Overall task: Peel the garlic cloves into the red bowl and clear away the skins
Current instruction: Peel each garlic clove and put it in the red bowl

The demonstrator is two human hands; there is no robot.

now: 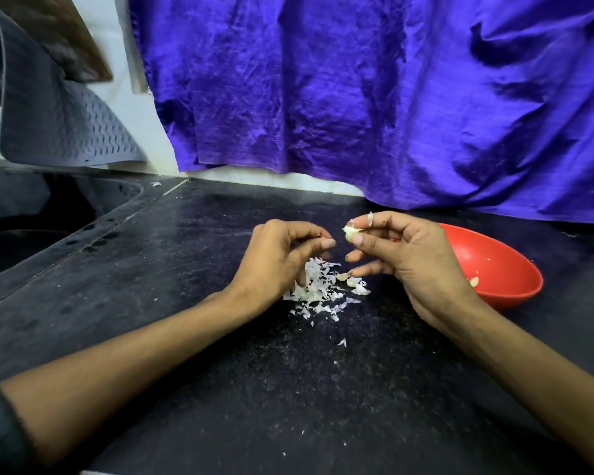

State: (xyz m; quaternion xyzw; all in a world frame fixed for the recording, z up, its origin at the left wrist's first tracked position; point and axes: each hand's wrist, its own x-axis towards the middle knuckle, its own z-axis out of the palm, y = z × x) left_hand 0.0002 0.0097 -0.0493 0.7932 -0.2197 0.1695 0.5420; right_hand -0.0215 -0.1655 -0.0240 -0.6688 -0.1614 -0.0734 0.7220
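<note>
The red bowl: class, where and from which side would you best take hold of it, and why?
Probably the near right rim of the red bowl, pinched from the right side. The rim is bare and thin there, the bowl tips that way, and the right hand, pinching a garlic clove, blocks its left edge.

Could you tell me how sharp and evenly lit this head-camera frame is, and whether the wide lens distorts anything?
Head view: the right hand and its garlic clove are fairly sharp; the dark board at top left is blurred; the counter edge and forearms bow from wide-angle distortion; the purple cloth shows soft sheen, no harsh glare.
</note>
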